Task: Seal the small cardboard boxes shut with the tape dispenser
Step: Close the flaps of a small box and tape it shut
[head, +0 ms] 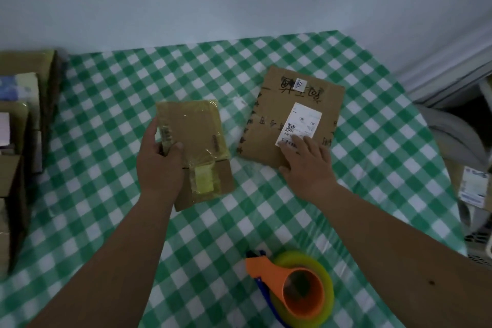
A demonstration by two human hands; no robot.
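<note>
A small brown cardboard box [198, 138], covered in yellowish tape, is tilted above the green checked table [106, 141]. My left hand [159, 160] grips its left edge, thumb on top. To the right a flatter cardboard box [274, 120] with black writing and a white shipping label lies on the table. My right hand [306, 165] rests on its near corner with the fingers spread over the label. An orange tape dispenser [295, 287] with a yellowish roll lies near the front edge, apart from both hands.
Several stacked cardboard boxes [18, 128] stand along the table's left side. Off the right edge are a grey bundle of fabric [452, 133] and a labelled parcel [474, 184]. A pale wall runs behind the table.
</note>
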